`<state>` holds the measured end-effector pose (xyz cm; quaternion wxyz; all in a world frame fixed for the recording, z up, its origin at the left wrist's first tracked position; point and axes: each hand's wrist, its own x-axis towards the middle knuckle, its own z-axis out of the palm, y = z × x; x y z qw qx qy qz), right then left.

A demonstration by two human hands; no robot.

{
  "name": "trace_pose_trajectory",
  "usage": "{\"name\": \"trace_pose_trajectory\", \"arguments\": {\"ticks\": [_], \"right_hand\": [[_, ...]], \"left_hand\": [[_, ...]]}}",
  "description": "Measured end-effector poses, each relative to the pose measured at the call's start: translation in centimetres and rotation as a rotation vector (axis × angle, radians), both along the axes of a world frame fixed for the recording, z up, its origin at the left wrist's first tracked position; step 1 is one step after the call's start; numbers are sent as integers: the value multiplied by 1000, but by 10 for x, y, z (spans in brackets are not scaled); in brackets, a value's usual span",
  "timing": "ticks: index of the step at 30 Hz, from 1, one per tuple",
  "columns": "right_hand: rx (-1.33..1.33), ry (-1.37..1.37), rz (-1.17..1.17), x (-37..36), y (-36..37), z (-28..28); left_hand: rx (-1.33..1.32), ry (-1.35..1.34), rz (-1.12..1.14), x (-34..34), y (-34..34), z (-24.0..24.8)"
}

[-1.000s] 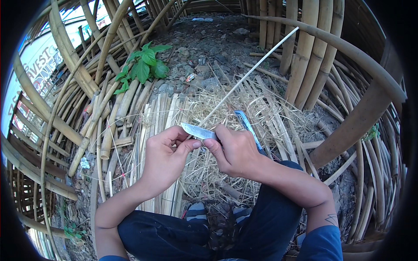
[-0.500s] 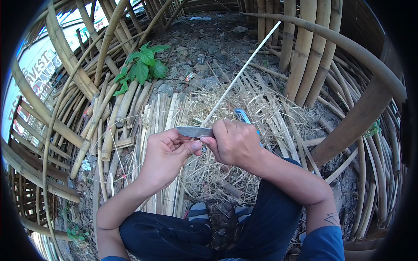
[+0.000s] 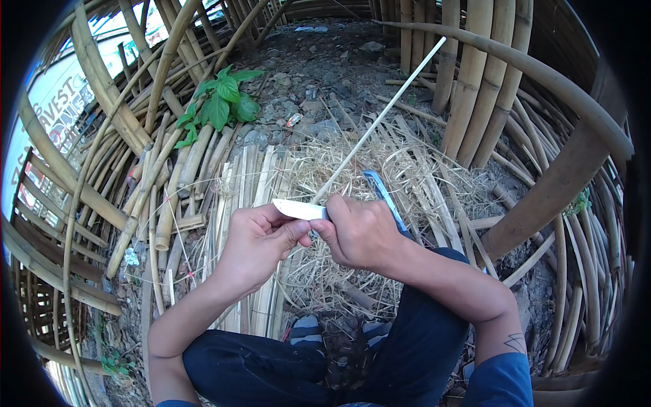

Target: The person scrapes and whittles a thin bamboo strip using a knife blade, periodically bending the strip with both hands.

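Note:
In my right hand point(image 3: 365, 232) is a knife, closed in the fist with the thumb below the blade. Its short, wide blade point(image 3: 296, 209) points left and catches bright light. My left hand point(image 3: 252, 241) pinches the near end of a long, thin bamboo stick point(image 3: 380, 122) beneath the blade. The stick slants away to the far right, passing behind the blade. The knife's handle is hidden in the right fist, and the stick's pinched end is hidden by fingers and blade. Past the right hand lies a long blue object point(image 3: 384, 198), partly covered.
Pale bamboo shavings point(image 3: 325, 271) cover the ground between my legs and beyond. Split bamboo strips point(image 3: 244, 180) lie on the left, with a leafy green plant point(image 3: 224, 102) farther off. Thick bamboo posts point(image 3: 475, 88) and a leaning pole point(image 3: 556, 197) stand on the right. My knees flank the shavings.
The blade has tilted and turned from dull grey to bright white. The stick's far end has shifted slightly right and down. Both hands keep their grips in nearly the same place.

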<state>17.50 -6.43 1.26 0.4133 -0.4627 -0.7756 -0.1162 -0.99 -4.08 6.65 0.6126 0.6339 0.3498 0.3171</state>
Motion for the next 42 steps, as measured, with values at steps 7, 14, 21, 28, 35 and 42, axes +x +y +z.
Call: {"name": "trace_pose_trajectory", "arguments": {"ticks": [7,14,21,28,35,42], "right_hand": [[148,-153,-70,5,1,6],[160,-171,-98,10,3,5],[178,-188,-130,16,6,5],[210,-264,-161,18,8,5],[242,-268,-174,22,8,6],[231,-259,-169,21,9,8]], "left_hand": [[58,14,-28,0,-3,-1],[70,49,15,0,-2,-5],[62,53,22,1,-2,0],[45,35,17,0,-1,-1],[24,11,30,2,-2,-1],[3,3,28,0,0,0]]}}
